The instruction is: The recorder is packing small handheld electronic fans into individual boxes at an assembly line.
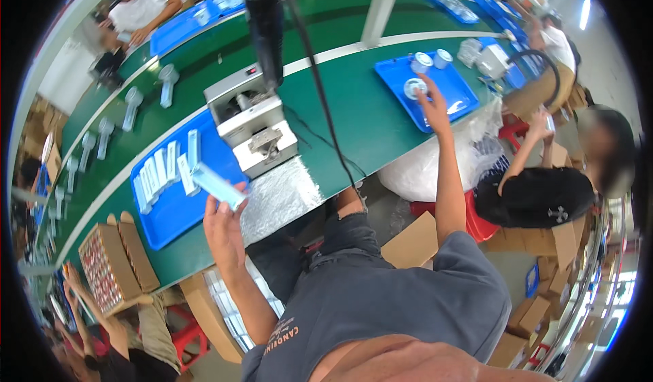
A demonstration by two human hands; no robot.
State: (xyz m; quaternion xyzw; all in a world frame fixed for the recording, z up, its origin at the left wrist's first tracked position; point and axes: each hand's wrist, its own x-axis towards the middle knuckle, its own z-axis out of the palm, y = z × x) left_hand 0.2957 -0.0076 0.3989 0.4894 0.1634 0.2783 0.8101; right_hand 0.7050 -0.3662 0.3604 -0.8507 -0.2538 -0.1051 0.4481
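My left hand (224, 236) pinches one end of a long, pale blue and white plastic piece (216, 183), tilted over the right edge of a blue tray (173, 219). Several similar long pieces (158, 168) lie side by side in that tray. Over to the right, the fingers and thumb of my right hand (435, 107) close on the side of a round white plastic part (412, 88) in a second blue tray (464, 98). Two more round parts, one white cup (421, 62) and another (443, 58), stand behind it near the tray's far edge.
Between the trays stands a metal bench machine (255, 127) with a black upright and a hanging cable (323, 96). A silvery sheet (282, 198) covers the table edge before me. A divided carton (109, 266) sits left. Assembled pieces (131, 107) line the green belt; co-workers sit around.
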